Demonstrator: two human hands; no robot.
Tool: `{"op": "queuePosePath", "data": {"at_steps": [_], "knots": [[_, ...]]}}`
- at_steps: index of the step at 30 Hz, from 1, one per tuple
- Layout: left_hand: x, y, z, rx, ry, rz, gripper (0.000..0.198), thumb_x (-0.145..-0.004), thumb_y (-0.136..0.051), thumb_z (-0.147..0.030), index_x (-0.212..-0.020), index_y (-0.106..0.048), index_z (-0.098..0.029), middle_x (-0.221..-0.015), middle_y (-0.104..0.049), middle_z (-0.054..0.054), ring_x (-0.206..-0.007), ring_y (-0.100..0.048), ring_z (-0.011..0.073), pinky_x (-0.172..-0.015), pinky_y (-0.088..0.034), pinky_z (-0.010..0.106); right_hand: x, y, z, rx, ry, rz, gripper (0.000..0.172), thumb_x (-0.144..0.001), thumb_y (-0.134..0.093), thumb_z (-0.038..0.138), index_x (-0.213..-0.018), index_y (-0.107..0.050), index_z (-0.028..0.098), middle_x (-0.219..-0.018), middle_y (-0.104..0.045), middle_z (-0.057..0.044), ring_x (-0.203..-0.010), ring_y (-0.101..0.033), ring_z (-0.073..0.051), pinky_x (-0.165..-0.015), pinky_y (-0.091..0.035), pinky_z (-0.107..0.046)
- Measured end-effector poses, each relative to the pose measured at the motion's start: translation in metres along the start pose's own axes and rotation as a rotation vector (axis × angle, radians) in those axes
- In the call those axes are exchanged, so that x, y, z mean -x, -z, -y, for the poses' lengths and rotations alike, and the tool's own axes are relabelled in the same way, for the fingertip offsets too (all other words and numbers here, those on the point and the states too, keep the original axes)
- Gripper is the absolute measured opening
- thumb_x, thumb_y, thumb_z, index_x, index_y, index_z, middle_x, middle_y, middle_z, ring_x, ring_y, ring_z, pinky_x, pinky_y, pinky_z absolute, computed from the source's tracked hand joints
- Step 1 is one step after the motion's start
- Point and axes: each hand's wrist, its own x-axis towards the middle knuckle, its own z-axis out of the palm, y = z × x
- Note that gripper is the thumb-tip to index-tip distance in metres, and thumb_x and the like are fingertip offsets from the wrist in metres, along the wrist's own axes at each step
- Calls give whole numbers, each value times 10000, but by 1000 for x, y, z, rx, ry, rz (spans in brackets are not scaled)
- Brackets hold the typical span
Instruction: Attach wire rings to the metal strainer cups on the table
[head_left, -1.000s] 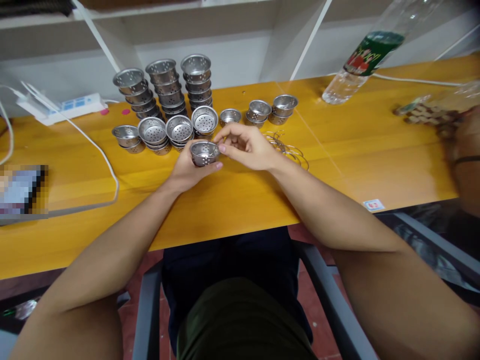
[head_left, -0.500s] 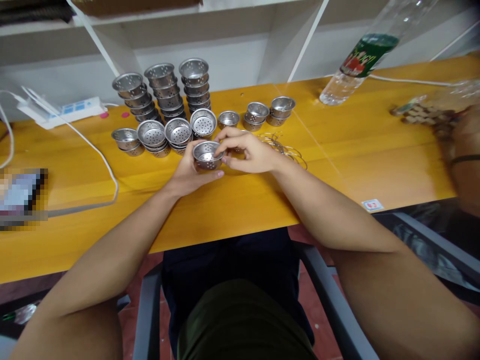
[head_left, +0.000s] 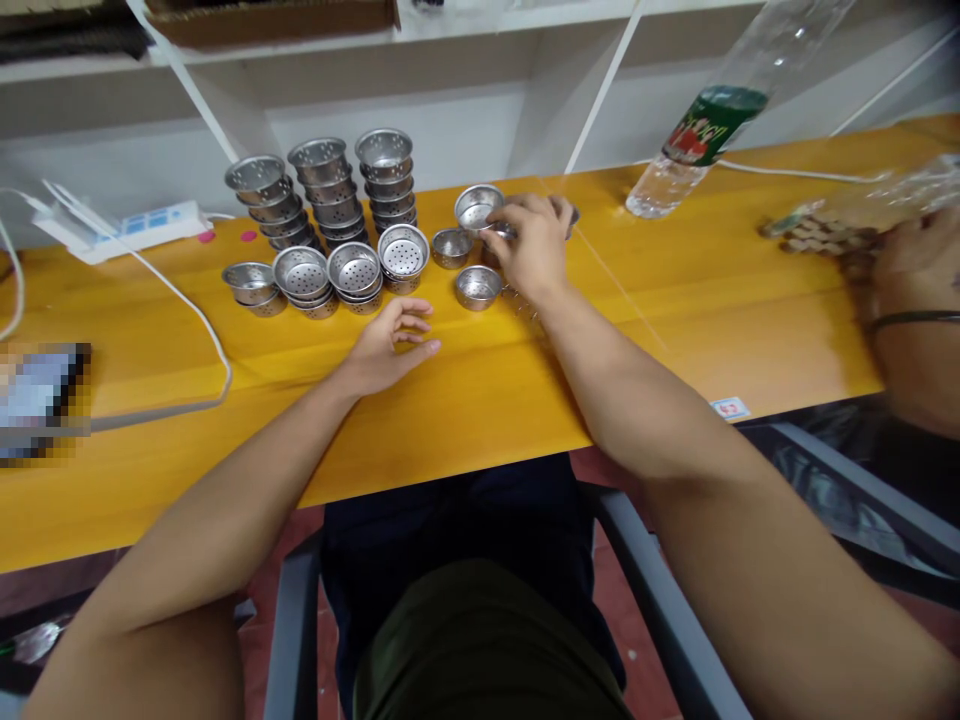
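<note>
My right hand (head_left: pixel 531 245) pinches the rim of a small perforated metal strainer cup (head_left: pixel 478 207), at the right-hand group of cups. Part of that group is hidden behind my fingers. Just left and below are two single cups, one a shallow cup (head_left: pixel 451 248) and the other a nearer cup (head_left: pixel 478 288). My left hand (head_left: pixel 394 345) rests above the table with fingers apart and nothing in it. Beyond it stand short stacks of cups (head_left: pixel 355 272), and behind those rise three taller stacks (head_left: pixel 320 185). Thin wire rings (head_left: pixel 523 300) lie partly hidden beneath my right wrist.
A tall plastic bottle (head_left: pixel 697 140) stands at the back right. Further right, a co-worker's hand (head_left: pixel 919 260) is by a pile of small brown pieces (head_left: pixel 832 232). On the left lie a power strip (head_left: pixel 142 228), a white cable (head_left: pixel 187 315) and a blurred phone-like object (head_left: pixel 41 400).
The cup held between both hands has left my left hand. My right hand has carried a cup up and right to the group at the back. My left hand stays, now holding nothing.
</note>
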Motion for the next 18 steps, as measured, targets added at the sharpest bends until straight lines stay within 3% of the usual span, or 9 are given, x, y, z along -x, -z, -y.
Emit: {"op": "queuePosePath", "data": {"at_steps": [6, 12, 18], "knots": [[0, -1, 1, -33, -28, 29, 570, -939, -1055, -407, -1404, -765, -249, -1521, -853, 142, -1323, -863, 276, -1219, -734, 505, 14, -4, 38, 184, 50, 142, 159, -1273, -811, 361, -1288, -920, 247, -1492, -921, -189, -1515, -682, -426, -1581, -161, -845], [0, -1, 3, -56, -48, 29, 551, -962, -1050, -405, -1415, -783, -241, -1506, -870, 147, -1312, -866, 279, -1220, -738, 510, 16, 3, 49, 290, 47, 253, 362, -1330, -629, 446, -1455, -910, 256, -1624, -891, -222, -1633, -692, -515, -1543, -217, -982], [0, 1, 4, -69, -50, 45, 518, -993, -1031, -387, -1423, -778, -250, -1540, -862, 142, -1330, -864, 278, -1221, -742, 506, 15, 2, 53, 343, 23, 346, 525, -1351, -521, 496, -1645, -892, 267, -1884, -757, -205, -1780, -614, -527, -1577, -241, -939]]}}
